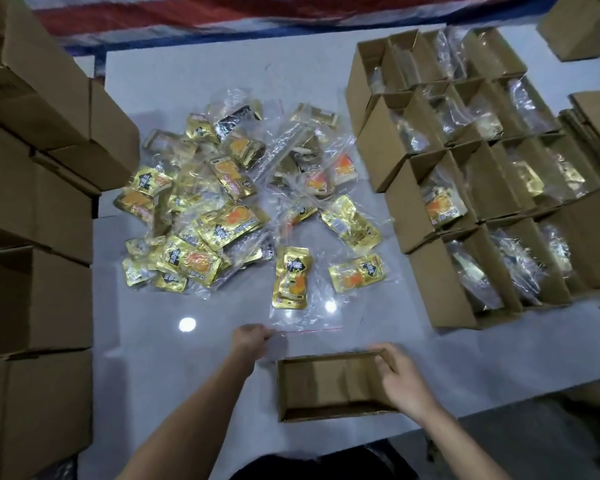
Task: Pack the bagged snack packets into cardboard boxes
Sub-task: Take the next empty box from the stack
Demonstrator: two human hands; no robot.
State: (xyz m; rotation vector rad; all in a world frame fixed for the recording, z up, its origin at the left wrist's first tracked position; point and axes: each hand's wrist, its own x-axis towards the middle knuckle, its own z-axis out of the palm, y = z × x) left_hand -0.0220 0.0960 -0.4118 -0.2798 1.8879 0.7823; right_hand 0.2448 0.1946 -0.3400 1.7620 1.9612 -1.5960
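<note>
where my left hand (252,341) sits: at 6 o'clock in my feed, fingers pinching the near left edge of a clear zip bag (305,317).
zip bag: flat on the tabletop (187,358), one gold snack packet (291,278) at its 12 o'clock end.
right hand (402,379): at 5 o'clock, fingers curled over the right end wall of an open cardboard box (312,386).
loose pile (205,209): more bagged packets, 11 o'clock of that box.
filled boxes (465,188): rows at 3 o'clock, bags inside.
closed boxes (35,209): stacked at 9 o'clock.
</note>
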